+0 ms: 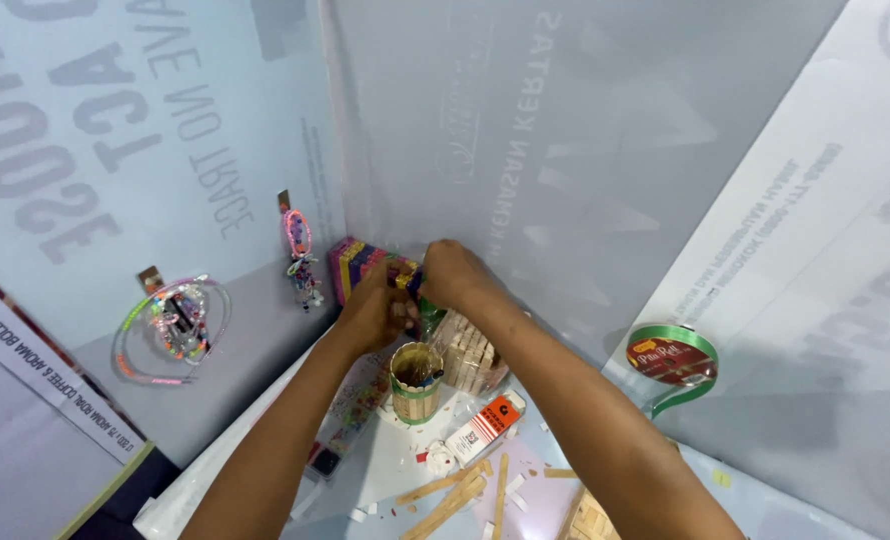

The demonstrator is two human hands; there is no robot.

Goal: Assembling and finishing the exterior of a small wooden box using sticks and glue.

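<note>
White table bears stick cup, glue bottle, loose sticks

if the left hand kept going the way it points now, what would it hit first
Probably the stack of multicoloured craft sticks just beyond the left hand, then the grey wall panel; depth is hard to judge.

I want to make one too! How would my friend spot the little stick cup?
Start at the white table in the corner of grey sheets, then look just below the left hand and right hand. The stick cup stands upright there, a round wall of wooden sticks with a green band, unlike the loose sticks lying flat nearby.
</note>
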